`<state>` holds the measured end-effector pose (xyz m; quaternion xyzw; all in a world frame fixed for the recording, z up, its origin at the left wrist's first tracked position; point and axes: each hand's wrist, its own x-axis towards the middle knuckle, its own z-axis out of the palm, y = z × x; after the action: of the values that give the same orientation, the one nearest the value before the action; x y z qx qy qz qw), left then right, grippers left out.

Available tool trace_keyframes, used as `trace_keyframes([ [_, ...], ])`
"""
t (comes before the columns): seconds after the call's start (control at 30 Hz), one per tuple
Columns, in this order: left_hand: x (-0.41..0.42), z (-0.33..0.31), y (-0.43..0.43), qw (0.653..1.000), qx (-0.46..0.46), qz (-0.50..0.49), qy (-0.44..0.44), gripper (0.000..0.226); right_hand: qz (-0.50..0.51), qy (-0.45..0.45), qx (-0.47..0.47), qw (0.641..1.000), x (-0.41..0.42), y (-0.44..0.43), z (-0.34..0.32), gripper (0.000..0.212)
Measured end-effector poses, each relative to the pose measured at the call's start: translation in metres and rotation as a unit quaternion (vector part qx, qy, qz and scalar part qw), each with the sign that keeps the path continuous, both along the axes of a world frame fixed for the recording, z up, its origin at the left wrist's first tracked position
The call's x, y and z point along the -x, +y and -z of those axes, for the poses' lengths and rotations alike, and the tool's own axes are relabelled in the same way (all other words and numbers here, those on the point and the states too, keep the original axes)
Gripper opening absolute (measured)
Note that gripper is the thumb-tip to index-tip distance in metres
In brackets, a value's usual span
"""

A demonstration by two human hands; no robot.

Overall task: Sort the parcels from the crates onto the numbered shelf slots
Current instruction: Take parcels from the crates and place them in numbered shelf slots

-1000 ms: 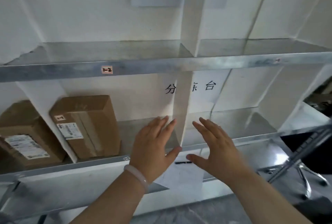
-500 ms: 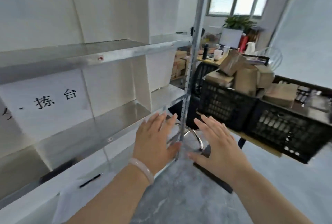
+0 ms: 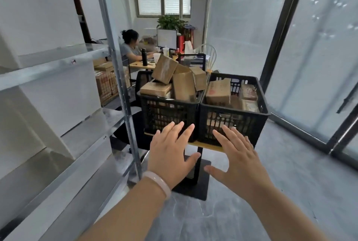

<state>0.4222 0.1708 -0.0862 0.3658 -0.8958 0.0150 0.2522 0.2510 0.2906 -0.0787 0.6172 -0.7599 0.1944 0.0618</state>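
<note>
Two black plastic crates stand side by side on a small wooden stand ahead of me. The left crate [image 3: 168, 113] is heaped with several brown cardboard parcels [image 3: 182, 84]. The right crate [image 3: 234, 118] holds several more parcels [image 3: 219, 91]. My left hand [image 3: 170, 153], with a pale bangle on the wrist, and my right hand [image 3: 238, 157] are stretched out in front of the crates, fingers spread, holding nothing and short of the crate fronts. The metal shelf [image 3: 58, 64] runs along my left.
A steel shelf post [image 3: 124, 93] stands between me and the left crate. The stand's black base [image 3: 195, 184] sits on the grey floor. A person [image 3: 131, 47] sits at a desk behind, with a monitor and plant. Frosted glass panels [image 3: 317, 66] line the right.
My view has swung right from the shelf slots to the crates, which are now centred and closer. Both hands stay spread and empty in front of me.
</note>
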Motion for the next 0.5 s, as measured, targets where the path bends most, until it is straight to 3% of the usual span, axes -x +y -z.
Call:
trace_keyframes([
  [0.5, 0.153, -0.016, -0.217, 0.991, -0.019, 0.13, 0.0, 0.074, 0.126, -0.049, 0.012, 0.991, 0.113, -0.174, -0.002, 0.091],
])
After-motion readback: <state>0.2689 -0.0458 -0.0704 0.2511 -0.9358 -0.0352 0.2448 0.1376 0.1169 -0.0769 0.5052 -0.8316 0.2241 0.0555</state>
